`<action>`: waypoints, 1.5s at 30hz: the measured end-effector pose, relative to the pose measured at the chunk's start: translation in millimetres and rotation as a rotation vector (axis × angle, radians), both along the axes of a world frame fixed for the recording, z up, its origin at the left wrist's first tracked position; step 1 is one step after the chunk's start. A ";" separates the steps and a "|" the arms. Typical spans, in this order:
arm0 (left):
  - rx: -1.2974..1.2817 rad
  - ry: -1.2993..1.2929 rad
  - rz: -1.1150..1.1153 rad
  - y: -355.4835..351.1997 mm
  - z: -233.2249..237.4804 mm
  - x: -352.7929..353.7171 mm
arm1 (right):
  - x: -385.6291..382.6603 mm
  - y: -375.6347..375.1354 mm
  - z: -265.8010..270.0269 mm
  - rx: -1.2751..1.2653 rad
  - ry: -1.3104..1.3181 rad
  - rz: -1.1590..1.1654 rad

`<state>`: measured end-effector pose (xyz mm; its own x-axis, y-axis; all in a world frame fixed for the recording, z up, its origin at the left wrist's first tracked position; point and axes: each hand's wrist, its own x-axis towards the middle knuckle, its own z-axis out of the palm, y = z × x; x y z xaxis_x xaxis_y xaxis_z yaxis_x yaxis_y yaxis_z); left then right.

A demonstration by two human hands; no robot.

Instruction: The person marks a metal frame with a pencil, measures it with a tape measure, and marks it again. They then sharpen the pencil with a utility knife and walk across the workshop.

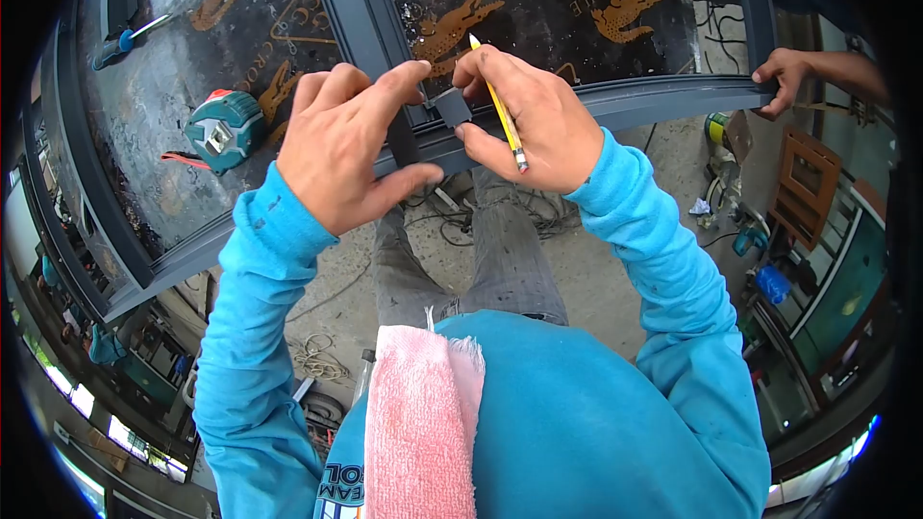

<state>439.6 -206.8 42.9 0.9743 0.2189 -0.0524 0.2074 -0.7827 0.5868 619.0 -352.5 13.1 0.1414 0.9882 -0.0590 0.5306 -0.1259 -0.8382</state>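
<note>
My right hand [543, 125] pinches a small dark grey square piece [453, 108] between thumb and fingers. A yellow pencil [501, 111] is tucked across the same hand, its sharpened tip pointing away from me. My left hand [346, 139] spans the near rail of a grey metal frame [615, 108], thumb on the near side and index finger on the inner side. Both hands meet where a grey crossbar [358, 10] joins that rail. Part of the joint is hidden under my left fingers.
On the dark printed board [423, 0] lie a tape measure [226, 130] and a blue-handled screwdriver [125, 41]. Another person's hand [784, 77] holds the frame's right corner. Cables [322, 356] and a brown panel [806, 187] are on the floor side.
</note>
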 end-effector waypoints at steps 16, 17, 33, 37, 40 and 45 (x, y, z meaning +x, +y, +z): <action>0.028 -0.009 0.044 -15.5 -23.6 -21.3 | -9.5 16.0 -11.9 0.101 -0.023 0.133; 0.035 -0.016 0.056 -14.9 -24.7 -22.5 | -8.1 17.2 -10.3 0.085 0.016 0.123; 0.247 -0.008 0.193 -21.7 -32.8 -29.5 | -26.8 26.0 -15.4 0.097 -0.131 0.040; 0.244 0.010 0.211 -23.5 -32.4 -29.6 | -26.4 26.5 -13.1 0.067 -0.112 0.055; 0.326 0.050 0.235 -25.8 -29.8 -31.4 | -26.8 26.2 -14.2 0.076 -0.121 0.103; 0.401 0.037 0.230 -30.0 -30.2 -32.7 | -21.9 26.3 -12.2 0.015 0.006 0.147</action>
<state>406.9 -236.7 12.7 0.8971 0.4393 0.0471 0.4174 -0.8776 0.2358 597.1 -326.2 1.0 -0.0050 0.9990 -0.0447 0.5376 -0.0351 -0.8425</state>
